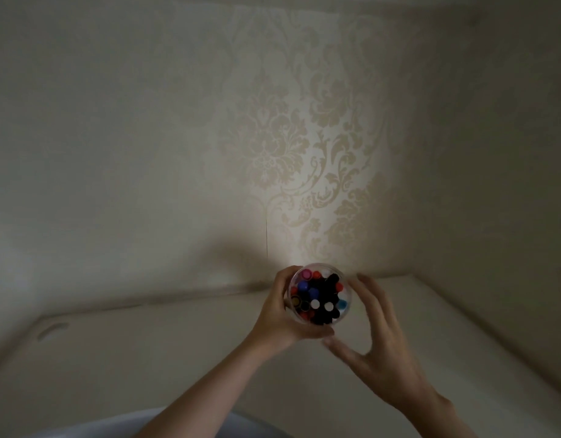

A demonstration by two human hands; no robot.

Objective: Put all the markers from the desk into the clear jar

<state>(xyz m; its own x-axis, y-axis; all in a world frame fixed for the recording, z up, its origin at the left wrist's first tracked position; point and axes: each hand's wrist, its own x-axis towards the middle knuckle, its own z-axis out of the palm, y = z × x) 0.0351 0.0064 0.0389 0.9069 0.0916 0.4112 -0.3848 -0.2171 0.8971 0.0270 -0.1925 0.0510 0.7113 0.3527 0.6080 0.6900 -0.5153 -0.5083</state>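
From my head camera, looking down and forward, I hold the clear round plastic jar (319, 294) in my left hand (280, 317). My fingers curl around its left wall and my thumb wraps under its near side, so that hand is closed firmly on the jar. The jar stands upright with its open mouth facing me, over the far part of the pale cream table (178, 358), close to the wall; I cannot tell whether its base touches the table or is raised just above it.

The jar is packed with the coloured markers (317, 295), all standing on end. I see their round caps: pink, red, blue, white, light blue and many black ones, crowded together and filling the mouth.

My right hand (377, 339) is just beside the jar on its right, fingers spread apart and slightly blurred, holding nothing. Its fingertips (363, 279) come near the jar's right rim, though I cannot tell if they touch it.

Behind the table rises a cream wall with damask-patterned wallpaper (304, 137), lit brightly in a patch straight above the jar and dim elsewhere. A curved grey-white edge (184, 422) shows at the bottom of the view under my left forearm.
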